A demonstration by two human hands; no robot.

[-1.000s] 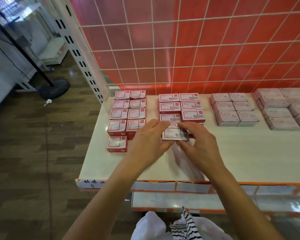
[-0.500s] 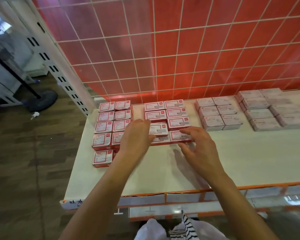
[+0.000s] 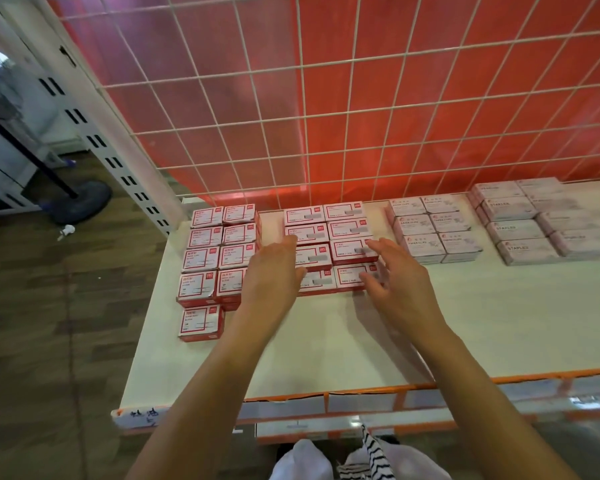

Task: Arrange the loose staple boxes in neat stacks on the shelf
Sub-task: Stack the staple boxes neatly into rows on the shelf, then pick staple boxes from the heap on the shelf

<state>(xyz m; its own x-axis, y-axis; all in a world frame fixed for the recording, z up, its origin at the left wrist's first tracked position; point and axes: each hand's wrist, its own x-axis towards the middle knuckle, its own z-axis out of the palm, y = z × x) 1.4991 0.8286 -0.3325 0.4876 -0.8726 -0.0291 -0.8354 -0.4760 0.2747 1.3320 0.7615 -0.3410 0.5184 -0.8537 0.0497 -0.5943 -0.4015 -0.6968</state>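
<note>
Left of my left hand (image 3: 272,278), one lone box (image 3: 199,322) sat apart in front of its neighbours, probably the next to tidy. That hand was flat, fingers straight, gripping nothing, and seemed to press on the near left corner of the staple boxes (image 3: 347,230) between my hands, I judged to square the rows. My right hand (image 3: 399,282), fingers spread and empty, touched the near right box to steady that edge. Right of it, pale boxes (image 3: 426,226) stood stacked on the shelf (image 3: 482,323).

One head-worn wide-angle view — looks forward and down, close over the shelf (image 3: 465,323); fingers (image 3: 383,249) lie mid-frame, wire grid (image 3: 361,116) beyond them.
</note>
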